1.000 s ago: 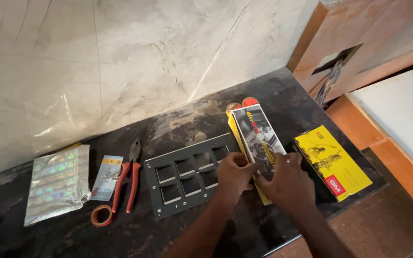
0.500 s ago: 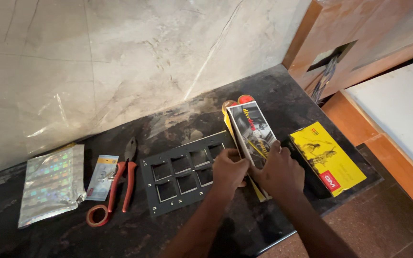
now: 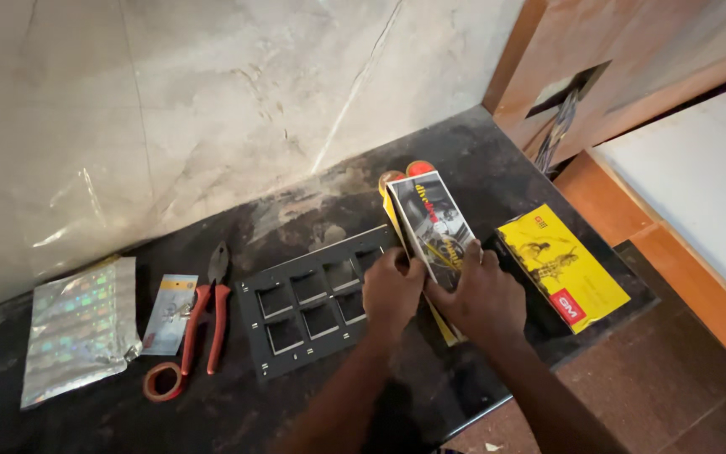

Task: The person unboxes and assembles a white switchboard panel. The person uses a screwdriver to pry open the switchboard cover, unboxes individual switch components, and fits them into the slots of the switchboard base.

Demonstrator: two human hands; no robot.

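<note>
Both my hands meet on a long printed box (image 3: 434,223), dark with yellow edges and tilted up on its side. My left hand (image 3: 391,290) pinches its near left edge. Gripping the lower right of the box is my right hand (image 3: 482,296). Two red round caps (image 3: 407,171) show behind the box's far end. Just left of my hands, a dark grey switch-plate frame (image 3: 313,301) with several rectangular openings lies flat on the black counter (image 3: 296,395).
A flat yellow box (image 3: 563,267) lies right of my hands near the counter's edge. Red-handled pliers (image 3: 206,315), a small tape roll (image 3: 164,381), a small card packet (image 3: 170,311) and a shiny foil pouch (image 3: 81,324) lie left. A marble wall stands behind.
My hands and the printed box have stayed together at the same spot; the camera has shifted slightly, nothing else on the counter has moved.
</note>
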